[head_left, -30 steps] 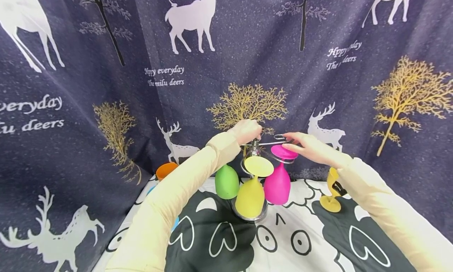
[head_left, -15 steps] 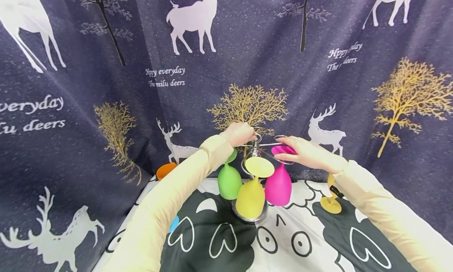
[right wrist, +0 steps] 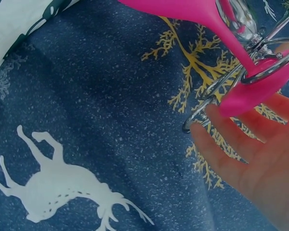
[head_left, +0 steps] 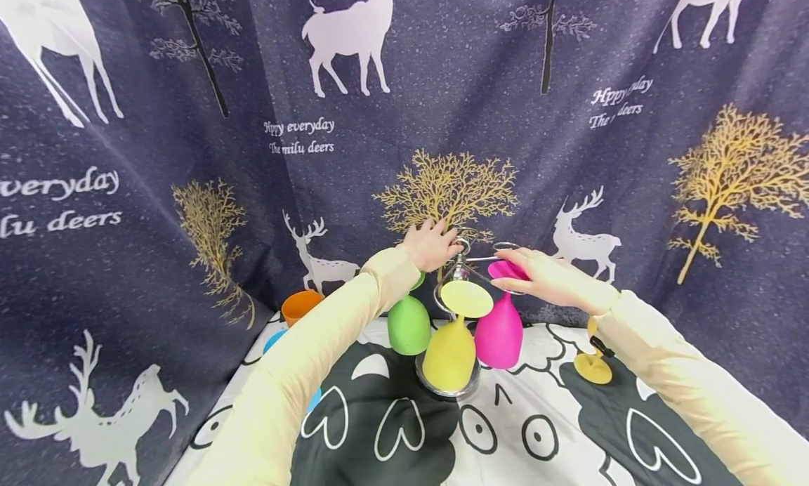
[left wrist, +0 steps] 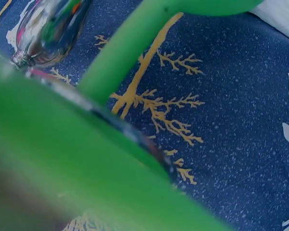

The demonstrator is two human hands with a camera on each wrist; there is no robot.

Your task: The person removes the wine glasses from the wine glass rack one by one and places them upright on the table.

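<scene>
Several stemmed goblets hang upside down from a chrome rack: a green goblet, a yellow goblet and a pink goblet. My left hand is over the green goblet's foot with its fingers spread; the left wrist view shows that green foot large and blurred. Fairly straight fingers of my right hand lie along the pink goblet's foot. In the right wrist view the pink stem sits inside a chrome loop, and the fingertips are right at the foot.
Behind my left sleeve are an orange cup and a partly hidden blue thing. Another yellow stemmed goblet is at the right, partly behind my right sleeve. A dark deer-print curtain hangs close behind the rack.
My left hand has gone from a curled pose near the top of the rack's post to spread fingers over the green foot. My right hand has slid lower across the pink foot.
</scene>
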